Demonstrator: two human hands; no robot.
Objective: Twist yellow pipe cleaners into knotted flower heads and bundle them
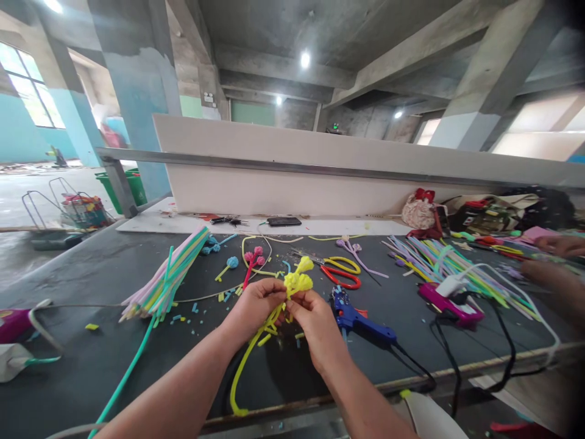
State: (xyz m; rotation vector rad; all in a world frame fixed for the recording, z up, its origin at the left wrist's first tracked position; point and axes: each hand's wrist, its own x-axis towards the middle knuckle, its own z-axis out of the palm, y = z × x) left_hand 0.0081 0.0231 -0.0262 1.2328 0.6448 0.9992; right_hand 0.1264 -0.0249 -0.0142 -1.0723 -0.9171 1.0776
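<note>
While both hands pinch it mid-air above the dark table (114,268), the yellow pipe-cleaner flower (298,279) sticks up just past the fingertips. The left hand (254,306) and right hand (315,322) are both clamped on its stems, which trail down-left toward the table's near edge.

The pipe-cleaner flower (298,281) is yellow, the glue gun (359,321) blue, the scissors (340,276) red-handled, the desk (114,268) dark grey.
</note>
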